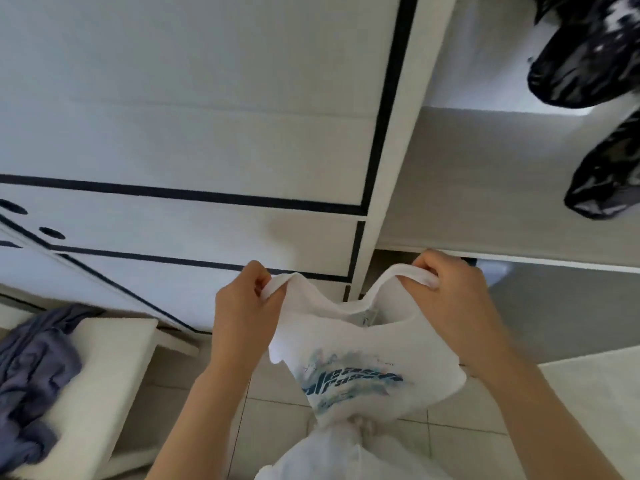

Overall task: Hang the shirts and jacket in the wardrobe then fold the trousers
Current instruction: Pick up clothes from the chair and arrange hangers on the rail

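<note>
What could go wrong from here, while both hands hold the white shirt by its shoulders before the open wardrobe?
1. The left hand and the right hand both pinch the white shirt, and no hanger is in view; freeing one hand to fetch one could let the shirt sag toward the tiled floor.
2. The shirt is bunched below its blue print, so it may hang creased unless shaken out.

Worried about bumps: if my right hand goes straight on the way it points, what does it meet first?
Probably the front edge of the wardrobe shelf, just beyond the right hand; depth is unclear.
</note>
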The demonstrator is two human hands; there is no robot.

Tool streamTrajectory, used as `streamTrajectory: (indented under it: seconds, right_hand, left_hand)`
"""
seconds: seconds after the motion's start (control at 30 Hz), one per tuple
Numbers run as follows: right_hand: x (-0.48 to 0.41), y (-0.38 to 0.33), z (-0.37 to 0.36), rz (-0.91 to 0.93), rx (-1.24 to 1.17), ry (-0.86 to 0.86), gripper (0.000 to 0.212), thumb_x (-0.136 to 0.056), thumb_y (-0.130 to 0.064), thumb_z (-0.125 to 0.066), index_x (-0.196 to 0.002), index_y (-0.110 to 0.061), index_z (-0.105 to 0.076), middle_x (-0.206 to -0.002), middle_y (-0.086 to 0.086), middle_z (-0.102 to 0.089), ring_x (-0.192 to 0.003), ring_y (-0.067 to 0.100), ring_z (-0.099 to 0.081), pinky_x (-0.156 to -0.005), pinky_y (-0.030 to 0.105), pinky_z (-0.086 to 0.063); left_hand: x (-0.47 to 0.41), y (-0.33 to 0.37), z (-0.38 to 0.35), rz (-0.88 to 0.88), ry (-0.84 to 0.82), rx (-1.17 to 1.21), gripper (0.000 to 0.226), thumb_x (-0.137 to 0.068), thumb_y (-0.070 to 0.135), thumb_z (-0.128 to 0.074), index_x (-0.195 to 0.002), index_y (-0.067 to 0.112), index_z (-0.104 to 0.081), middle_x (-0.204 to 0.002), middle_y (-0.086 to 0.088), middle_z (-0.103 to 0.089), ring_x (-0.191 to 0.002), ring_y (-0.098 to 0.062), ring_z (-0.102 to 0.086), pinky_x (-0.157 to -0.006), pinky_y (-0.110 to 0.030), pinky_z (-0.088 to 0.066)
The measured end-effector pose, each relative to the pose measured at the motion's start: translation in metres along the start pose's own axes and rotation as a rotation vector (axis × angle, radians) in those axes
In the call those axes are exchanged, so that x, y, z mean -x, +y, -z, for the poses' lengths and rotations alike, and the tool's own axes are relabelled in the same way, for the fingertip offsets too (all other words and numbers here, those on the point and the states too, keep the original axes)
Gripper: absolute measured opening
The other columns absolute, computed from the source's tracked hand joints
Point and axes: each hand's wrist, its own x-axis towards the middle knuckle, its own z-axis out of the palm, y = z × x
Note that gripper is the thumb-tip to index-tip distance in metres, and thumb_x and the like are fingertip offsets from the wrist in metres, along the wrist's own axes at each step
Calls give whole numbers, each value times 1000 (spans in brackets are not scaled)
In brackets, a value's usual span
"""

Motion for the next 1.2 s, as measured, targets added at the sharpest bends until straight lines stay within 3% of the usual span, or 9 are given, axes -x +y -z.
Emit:
streamTrajectory:
  seconds: [0.13,0.23,0.3,0.47,0.63,0.8,0.9,1.07,1.2]
  right_hand:
    - [10,27,24,-4,197,184,50,-78,5,-71,-62,-26,-36,-49,-19,-28,-33,5,-27,-41,10,-18]
    - [15,57,35,-103,145,307,54,-86,-6,-67,-57,-32,-29,-43,-14,-28,-46,5,-50,-41,11,-37]
    - [16,78,41,-182,138,340,47,-89,-17,-62,-56,-31,-32,-45,-7,-35,-47,9,-48,-40,15,-34]
    - [15,120,70,-203,115,321,34,-88,-19,-58,-60,-23,-40,-52,-3,-43,-48,10,-40,-46,23,-33]
    - [16,163,116,-89,134,195,11,-86,-11,-56,-77,-18,-56,-66,-2,-55,-60,16,-50,-50,25,-36]
    - [14,199,158,44,101,107,23,-84,2,-53,-94,-15,-66,-85,2,-63,-73,21,-56,-61,31,-44]
    - [12,209,174,61,59,60,25,-85,1,-52,-95,-17,-66,-81,-2,-64,-70,17,-57,-56,26,-42]
    - [9,215,196,117,53,56,21,-85,0,-54,-92,-15,-67,-79,0,-66,-67,15,-59,-54,30,-50]
    - [0,215,213,163,114,96,24,-84,4,-54,-92,-14,-67,-74,-2,-63,-59,7,-52,-51,16,-38]
  left_hand:
    - [0,11,-19,3,-72,-101,25,-82,10,-64,-68,16,-44,-56,0,-48,-49,-13,-36,-46,-24,-31]
    - [8,22,-33,47,-116,-120,18,-81,7,-60,-70,16,-48,-64,-2,-56,-54,-16,-46,-48,-26,-36]
    - [14,30,-42,28,-139,-140,20,-82,10,-63,-69,19,-51,-75,3,-59,-66,-13,-55,-54,-25,-40]
    - [29,57,-70,1,-157,-237,35,-80,29,-75,-62,18,-47,-68,6,-53,-59,-11,-49,-51,-23,-32]
    - [57,91,-111,130,-147,-174,41,-88,31,-66,-65,5,-43,-58,-15,-50,-64,-39,-55,-56,-31,-33]
    - [81,126,-145,232,-14,-103,35,-90,25,-57,-70,-2,-61,-70,-25,-62,-59,-22,-47,-61,-32,-37]
    - [91,144,-145,409,6,199,26,-88,23,-67,-63,19,-71,-70,-5,-73,-70,-18,-71,-70,-29,-56]
    - [101,166,-135,701,-247,1019,11,-76,2,-68,-78,4,-79,-97,-17,-75,-86,-27,-75,-65,-33,-61]
    - [100,177,-126,759,-357,1223,31,-73,5,-69,-104,3,-65,-109,-14,-67,-101,-27,-68,-71,-37,-61]
